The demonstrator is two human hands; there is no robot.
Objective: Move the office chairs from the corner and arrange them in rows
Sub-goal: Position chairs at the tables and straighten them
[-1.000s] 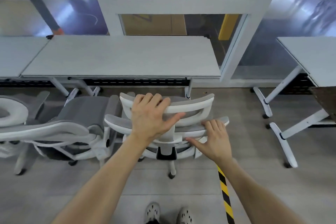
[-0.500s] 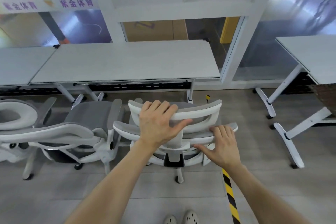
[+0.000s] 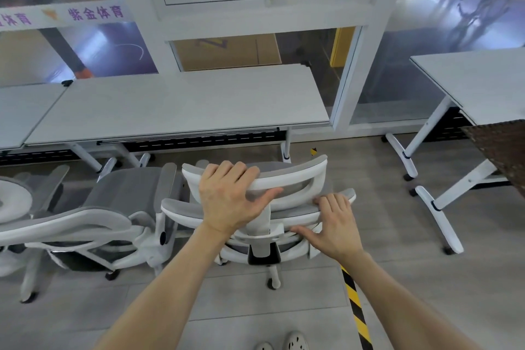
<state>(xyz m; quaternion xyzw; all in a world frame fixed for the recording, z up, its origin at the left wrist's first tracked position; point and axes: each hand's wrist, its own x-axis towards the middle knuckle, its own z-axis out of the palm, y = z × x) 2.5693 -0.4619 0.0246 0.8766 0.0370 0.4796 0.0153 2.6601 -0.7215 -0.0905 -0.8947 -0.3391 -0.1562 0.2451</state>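
Head view: left hand (image 3: 230, 199) grips headrest (image 3: 301, 176), fingers curled over its top; right hand (image 3: 335, 224) fingers hook backrest (image 3: 181, 207) edge; chair (image 3: 265, 221) at 12 o'clock before desk (image 3: 181, 105), second chair (image 3: 127, 193) at its 9

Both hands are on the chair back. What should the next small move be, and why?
Probably roll the white-framed grey mesh office chair slightly forward toward the long white desk. The left hand grips its headrest, the right hand holds the backrest's top edge, and bare floor shows between chair and desk.
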